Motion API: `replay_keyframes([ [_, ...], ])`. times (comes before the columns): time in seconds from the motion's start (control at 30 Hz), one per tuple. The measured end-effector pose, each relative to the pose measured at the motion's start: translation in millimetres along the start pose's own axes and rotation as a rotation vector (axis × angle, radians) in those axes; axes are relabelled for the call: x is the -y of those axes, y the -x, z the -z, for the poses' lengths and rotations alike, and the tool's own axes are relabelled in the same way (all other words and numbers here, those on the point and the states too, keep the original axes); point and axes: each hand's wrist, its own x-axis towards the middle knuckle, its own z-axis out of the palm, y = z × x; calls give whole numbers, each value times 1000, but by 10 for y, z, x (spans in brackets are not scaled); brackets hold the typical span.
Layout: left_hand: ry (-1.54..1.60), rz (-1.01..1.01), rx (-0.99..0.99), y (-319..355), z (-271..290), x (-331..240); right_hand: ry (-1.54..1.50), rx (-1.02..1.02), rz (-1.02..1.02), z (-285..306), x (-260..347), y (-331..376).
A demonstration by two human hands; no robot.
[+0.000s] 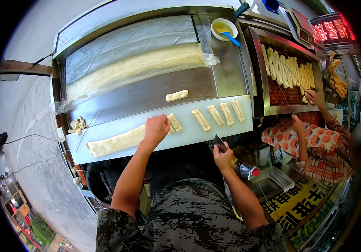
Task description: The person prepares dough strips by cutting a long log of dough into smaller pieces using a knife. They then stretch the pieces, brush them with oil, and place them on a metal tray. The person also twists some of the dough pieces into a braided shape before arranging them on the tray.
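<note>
My left hand (157,128) is closed, fingers pointing down at the right end of a long flat strip of dough (115,141) on a white board (146,153). Whether anything is pinched in it stays hidden. Just right of it lie short cut dough pieces (175,123). My right hand (223,156) grips a flat dark-bladed cutter (220,143) at the board's front edge. Farther right on the board are several short stacked dough strips (215,115). A lone dough piece (176,96) rests on the metal surface behind.
A big dough slab (138,67) lies under plastic film at the back. Behind right stands a white bowl (224,29) with a blue brush (231,38). Dough scraps (77,125) sit at left. At right, another person's hands work near a fryer (287,98) holding long dough sticks.
</note>
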Motion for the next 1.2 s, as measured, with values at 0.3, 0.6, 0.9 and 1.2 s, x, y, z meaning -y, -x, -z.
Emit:
replay_keyframes([
  [0.3, 147, -142, -217, 330, -262, -468, -53, 29, -39, -191, 293, -281],
  [0.6, 108, 46, -47, -160, -74, -54, -15, 114, -65, -189, 292, -256],
  [0.9, 875, 170, 640, -239, 52, -664, -5, 43, -47, -266, 223, -193],
  [1.2, 458, 78, 299, -431, -457, -514, 40, 77, 49, -428, 356, -342],
])
